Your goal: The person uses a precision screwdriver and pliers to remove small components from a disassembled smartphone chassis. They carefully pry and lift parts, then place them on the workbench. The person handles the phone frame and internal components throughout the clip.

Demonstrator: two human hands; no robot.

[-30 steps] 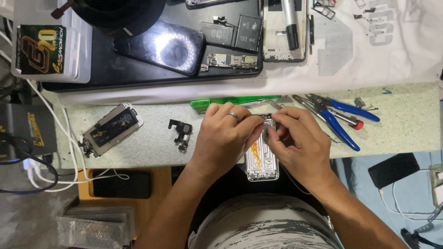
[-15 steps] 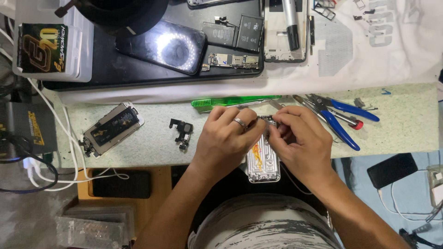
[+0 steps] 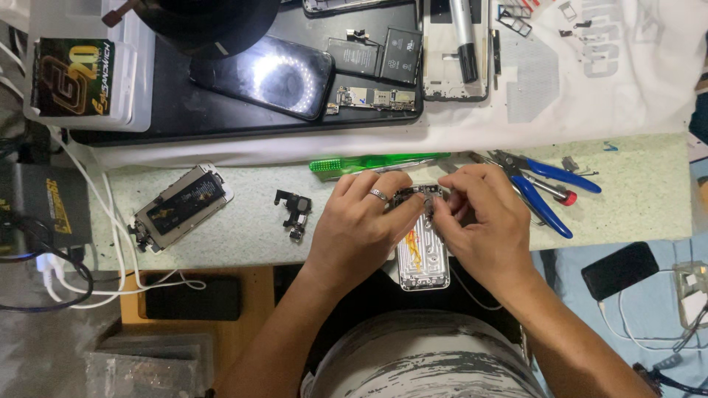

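An opened silver phone body point(image 3: 422, 259) lies at the near edge of the pale worktop, its top end under my fingers. My left hand point(image 3: 361, 225), with a ring on one finger, holds the phone's upper left side. My right hand point(image 3: 483, 221) pinches something small at the phone's top edge; what it grips is hidden by the fingers. A small black phone part point(image 3: 293, 211) lies just left of my left hand.
A green toothbrush point(image 3: 372, 161) lies beyond my hands. Blue-handled pliers point(image 3: 549, 193) and a red-tipped tool point(image 3: 557, 193) sit to the right. A detached phone screen point(image 3: 181, 205) lies left. A black tray point(image 3: 243, 110) at the back holds a dark phone point(image 3: 262, 74), battery and circuit boards. White cables point(image 3: 103, 243) trail left.
Both hands have shifted slightly upward on the phone body, fingers working at its top edge. Nothing else on the bench has moved.
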